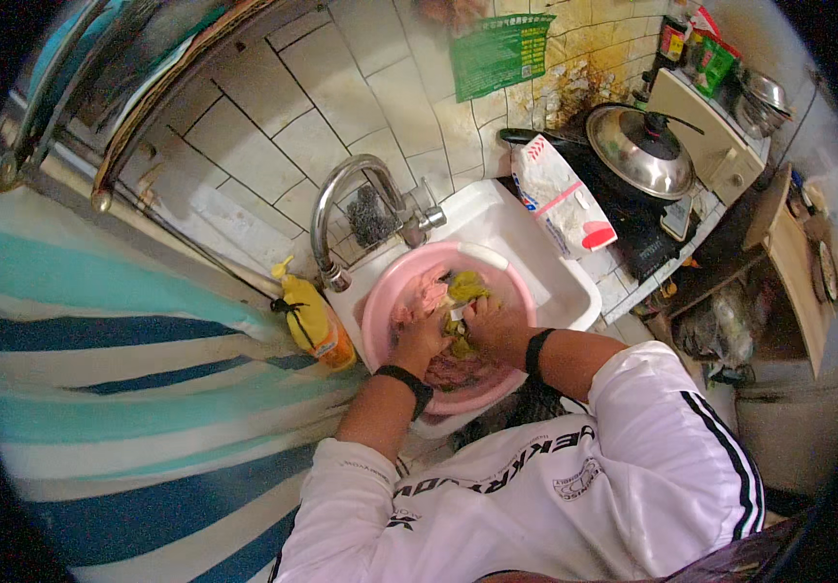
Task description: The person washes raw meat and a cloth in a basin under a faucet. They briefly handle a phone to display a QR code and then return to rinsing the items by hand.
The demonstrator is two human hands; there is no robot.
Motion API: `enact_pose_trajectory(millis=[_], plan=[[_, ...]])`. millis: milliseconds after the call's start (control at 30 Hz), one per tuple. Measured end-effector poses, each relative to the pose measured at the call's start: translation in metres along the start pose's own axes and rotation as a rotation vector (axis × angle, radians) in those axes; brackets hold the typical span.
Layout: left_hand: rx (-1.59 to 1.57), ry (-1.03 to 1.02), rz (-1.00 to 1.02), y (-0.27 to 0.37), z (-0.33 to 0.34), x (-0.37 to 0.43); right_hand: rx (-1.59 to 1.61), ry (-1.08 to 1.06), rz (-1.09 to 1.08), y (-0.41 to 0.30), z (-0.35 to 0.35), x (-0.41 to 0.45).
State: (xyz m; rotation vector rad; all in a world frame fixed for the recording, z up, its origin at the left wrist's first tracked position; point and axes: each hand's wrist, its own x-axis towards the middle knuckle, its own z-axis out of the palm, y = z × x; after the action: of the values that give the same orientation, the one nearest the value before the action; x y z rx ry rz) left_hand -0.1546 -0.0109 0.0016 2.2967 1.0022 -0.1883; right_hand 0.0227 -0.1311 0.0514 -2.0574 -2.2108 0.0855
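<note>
A pink plastic basin (387,279) stands in a white sink (585,295) below a curved chrome faucet (322,226). Both hands are down inside the basin, where a yellow-green cloth (469,286) and a pink cloth (431,289) lie among darker wet material. My left hand (421,337) rests against the cloths on the left side, fingers partly hidden. My right hand (493,328) has its fingers closed on the yellow-green cloth, with a small white piece beside them. Each wrist wears a black band.
An orange-yellow bottle (320,328) stands left of the basin, beside a striped curtain (134,408). Right of the sink, a white and red bag (563,197) leans by a black cooktop (645,244), with a lidded pan (639,157) behind. A scouring pad (373,216) sits behind the faucet.
</note>
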Motion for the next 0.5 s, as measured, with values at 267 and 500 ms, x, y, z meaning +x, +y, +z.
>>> enact_pose_trajectory(millis=[267, 500], plan=[[-0.164, 0.209, -0.316, 0.063, -0.037, 0.015, 0.290, -0.272, 0.121, 0.032, 0.009, 0.058], [-0.287, 0.205, -0.295, -0.015, 0.033, 0.037, 0.605, -0.356, 0.223, 0.029, -0.039, 0.094]])
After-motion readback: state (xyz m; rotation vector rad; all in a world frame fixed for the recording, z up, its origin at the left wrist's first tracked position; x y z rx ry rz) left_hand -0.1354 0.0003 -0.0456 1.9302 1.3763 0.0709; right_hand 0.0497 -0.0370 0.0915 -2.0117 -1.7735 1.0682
